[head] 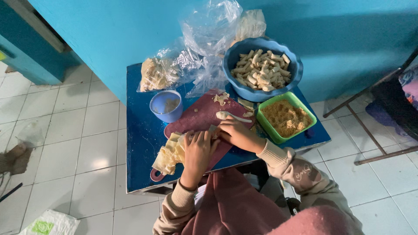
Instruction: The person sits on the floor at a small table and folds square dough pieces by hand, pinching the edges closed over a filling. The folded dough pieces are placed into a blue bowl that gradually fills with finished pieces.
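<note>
Hands — left hand (198,148), right hand (235,132) pinching wrapper roll (213,132) | axis seemingly left-right | cutting board (204,115)

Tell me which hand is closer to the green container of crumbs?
Right. The right hand lies on the cutting board just left of the green container. The left hand is farther away, beside the stack of wrappers.

Bowl (262,69) behind tray (286,116), cup (166,105) left of board (204,117).
</note>
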